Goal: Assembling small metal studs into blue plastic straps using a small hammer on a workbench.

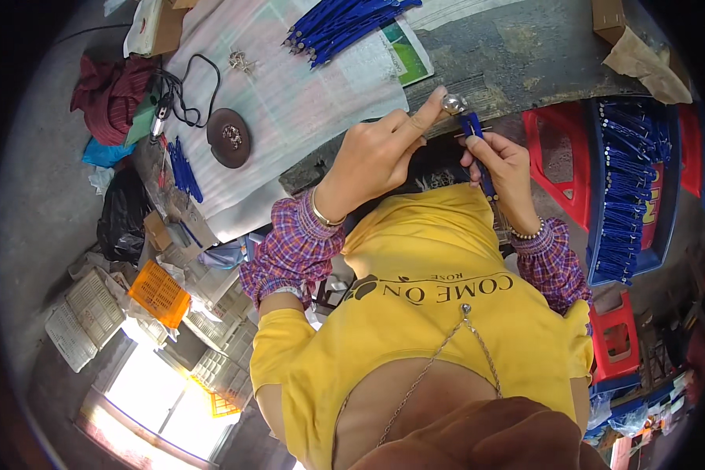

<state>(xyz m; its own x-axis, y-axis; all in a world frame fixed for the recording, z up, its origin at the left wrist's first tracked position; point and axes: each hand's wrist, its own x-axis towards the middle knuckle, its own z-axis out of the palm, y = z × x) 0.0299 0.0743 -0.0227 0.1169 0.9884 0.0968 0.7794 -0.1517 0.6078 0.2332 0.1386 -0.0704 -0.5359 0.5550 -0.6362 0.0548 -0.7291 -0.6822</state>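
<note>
From my remote seat I see the blue piece (471, 123) upright just past the edge of the worktable (517, 59), in front of the yellow apron (423, 251). My right hand (507, 166) is closed around it, thumb and fingers pinching its upper part, while its lower end pokes out below the palm. My left hand (377, 157) has its index finger stretched out to a shiny metal knob (453, 103) at the top of the piece, touching or nearly so; the other fingers curl, and I cannot tell whether they grip anything.

I judge the piece light and fairly stiff, since it stands straight in a one-handed pinch. Its narrow body probably twists easily, so I favour holding the flat sides just under the top. The knob looks hard, smooth and slippery; I would steady it with fingertip pads from opposite sides. Thin pins seem to stick out beside the top, perhaps easy to bend. Similar blue strips (345, 27) lie bundled on the table.
</note>
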